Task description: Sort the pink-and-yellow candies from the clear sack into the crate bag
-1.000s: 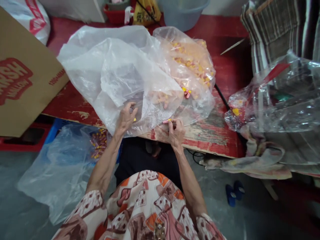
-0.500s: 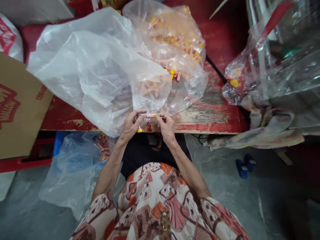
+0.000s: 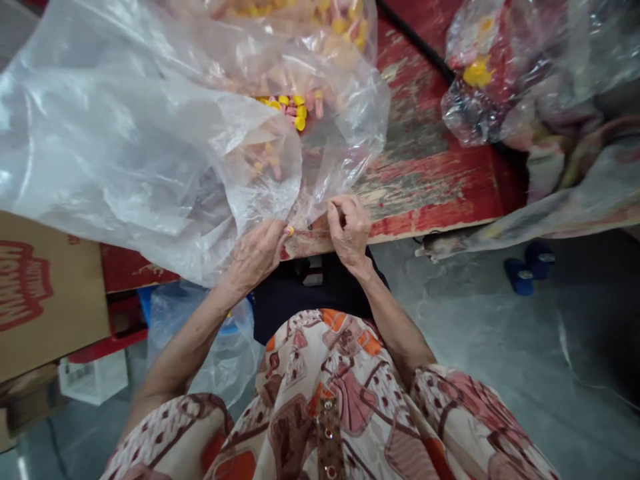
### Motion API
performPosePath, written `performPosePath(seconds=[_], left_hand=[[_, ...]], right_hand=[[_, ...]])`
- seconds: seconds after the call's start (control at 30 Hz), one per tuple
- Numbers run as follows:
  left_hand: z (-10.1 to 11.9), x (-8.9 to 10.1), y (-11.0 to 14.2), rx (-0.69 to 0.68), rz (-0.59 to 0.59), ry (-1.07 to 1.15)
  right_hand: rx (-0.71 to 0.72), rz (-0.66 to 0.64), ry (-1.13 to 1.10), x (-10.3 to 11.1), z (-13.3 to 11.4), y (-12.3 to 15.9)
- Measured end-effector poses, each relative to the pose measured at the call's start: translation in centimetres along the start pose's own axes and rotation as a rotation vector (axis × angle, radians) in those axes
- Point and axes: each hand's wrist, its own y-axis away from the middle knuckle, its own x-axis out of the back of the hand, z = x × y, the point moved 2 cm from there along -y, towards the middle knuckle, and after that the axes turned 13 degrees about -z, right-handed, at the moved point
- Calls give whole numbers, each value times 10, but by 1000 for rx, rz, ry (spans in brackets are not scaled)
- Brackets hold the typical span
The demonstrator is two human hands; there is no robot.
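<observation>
Seen from my remote post, with the wearer's patterned top (image 3: pixel 325 400) as the clock's centre, the left hand (image 3: pixel 257 253) is at 11 o'clock, its fingers closed around a small yellow-ended piece (image 3: pixel 289 231), only the tip of which shows past the fingertips. The right hand (image 3: pixel 351 227), near 12 o'clock and apart from it, has its fingers curled and its thumb close to them; I cannot tell whether it grips anything. Between the two runs the worn edge of a red table (image 3: pixel 430 200). Beyond, a milky plastic sheet (image 3: pixel 100 153) spreads at 10 o'clock, while more yellow-and-pink pieces (image 3: pixel 295 113) lie in and around a clear bag (image 3: pixel 370 133) toward 12. I judge the step in hand to be the handling of one piece at the table's edge; a next move would call for a light fingertip hold, clear of the loose film.
</observation>
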Motion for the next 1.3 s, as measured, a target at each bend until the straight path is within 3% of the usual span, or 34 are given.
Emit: performPosePath(seconds=[0.17,0.4,0.6,0.73,0.87,0.97,1.03,1.17,1.3], left_hand=[[2,4,-4,24,-49,-53],[-4,-2,-7,-17,8,7],[-5,5,-5,-119,144,126],[2,-3,-2,-65,306,186],[1,-22,-20,21,202,295],[-9,-22,-33,32,120,424],[-15,-19,-38,22,129,548],[-18,-18,-38,71,267,710],[-8,-23,-37,52,444,581]], right_hand=[[-23,-40,35,-8,-4,-1],[1,-113,155,-10,-1,0],[3,-160,163,-8,-1,0],[23,-179,185,-7,-4,-1],[51,-165,217,-7,-4,-2],[60,-158,221,-7,-4,-1],[60,-164,215,-7,-3,-1],[47,-162,221,-8,-2,0],[51,-153,229,-9,-1,1]])
